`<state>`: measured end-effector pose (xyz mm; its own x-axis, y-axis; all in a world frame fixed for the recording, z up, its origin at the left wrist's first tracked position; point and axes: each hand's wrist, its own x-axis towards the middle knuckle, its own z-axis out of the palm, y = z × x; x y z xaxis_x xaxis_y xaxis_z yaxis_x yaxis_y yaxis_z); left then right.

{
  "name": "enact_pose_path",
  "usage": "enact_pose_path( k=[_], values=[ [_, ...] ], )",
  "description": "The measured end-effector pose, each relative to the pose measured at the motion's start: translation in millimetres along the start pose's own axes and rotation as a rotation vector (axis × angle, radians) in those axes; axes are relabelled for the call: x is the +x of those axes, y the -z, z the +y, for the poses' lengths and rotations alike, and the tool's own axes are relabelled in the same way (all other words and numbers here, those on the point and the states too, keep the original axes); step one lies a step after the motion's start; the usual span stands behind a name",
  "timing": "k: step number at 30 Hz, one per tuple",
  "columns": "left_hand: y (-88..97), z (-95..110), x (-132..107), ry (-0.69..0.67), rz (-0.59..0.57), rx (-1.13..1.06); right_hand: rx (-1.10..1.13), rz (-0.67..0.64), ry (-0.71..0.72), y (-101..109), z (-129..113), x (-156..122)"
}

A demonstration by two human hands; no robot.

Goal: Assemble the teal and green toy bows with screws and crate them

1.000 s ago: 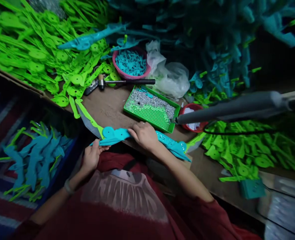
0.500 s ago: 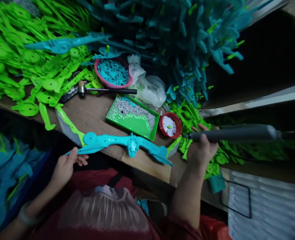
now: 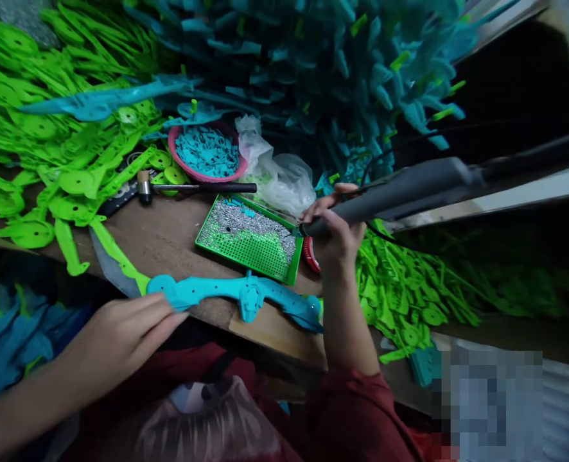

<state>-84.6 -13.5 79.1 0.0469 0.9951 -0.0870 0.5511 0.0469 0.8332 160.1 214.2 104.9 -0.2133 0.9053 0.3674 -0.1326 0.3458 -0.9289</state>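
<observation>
A long teal plastic toy piece (image 3: 236, 295) with a green-edged blade end lies along the near edge of the wooden bench (image 3: 169, 234). My left hand (image 3: 121, 333) grips its left end, fingers pressed on it. My right hand (image 3: 335, 234) is wrapped round a grey powered screwdriver (image 3: 400, 189), whose tip points left at the right edge of a green tray (image 3: 253, 247) filled with small silver screws. A small red basket (image 3: 309, 255) sits partly hidden behind that hand.
Piles of green plastic parts (image 3: 48, 147) cover the left and the right (image 3: 410, 295). A heap of teal parts (image 3: 323, 70) rises at the back. A pink bowl (image 3: 207, 151) of teal bits, a hammer (image 3: 192, 188) and a clear bag (image 3: 275, 176) stand behind the tray.
My right hand left the teal piece, took the grey screwdriver at the right and brought it left and up over the screw tray. My left hand stayed on the piece's left end.
</observation>
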Motion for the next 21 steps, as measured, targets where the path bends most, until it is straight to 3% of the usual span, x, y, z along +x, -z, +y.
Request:
enact_pose_path(
  k=[3, 5, 7, 9, 12, 16, 19, 21],
  values=[
    [-26.0, 14.7, 86.5, -0.400, -0.207, 0.032, -0.018, 0.088, 0.030, -14.9, 5.8, -2.2],
    [-49.7, 14.0, 143.1, -0.601, -0.355, 0.050, -0.036, 0.107, 0.040, -15.5, 4.2, -6.1],
    [-68.4, 6.2, 184.0, -0.650, -0.395, 0.105, -0.033, 0.123, 0.038, -11.8, 2.4, -9.8],
    [-76.1, -5.5, 203.5, -0.649, -0.386, 0.147, -0.024, 0.148, 0.025, -8.4, 4.7, -12.6],
    [-64.4, -20.2, 198.0, -0.652, -0.282, 0.221, -0.018, 0.198, 0.007, -10.6, 20.3, -15.4],
    [-26.3, -18.1, 151.8, -0.585, -0.148, 0.183, 0.024, 0.194, -0.001, -22.2, 50.9, -19.5],
    [-0.9, -11.5, 99.8, -0.402, -0.065, 0.087, 0.063, 0.164, -0.009, -27.5, 66.4, -22.5],
    [9.5, -15.9, 58.8, -0.170, 0.106, -0.066, 0.069, 0.162, -0.012, -28.3, 71.6, -23.3]
  ],
)
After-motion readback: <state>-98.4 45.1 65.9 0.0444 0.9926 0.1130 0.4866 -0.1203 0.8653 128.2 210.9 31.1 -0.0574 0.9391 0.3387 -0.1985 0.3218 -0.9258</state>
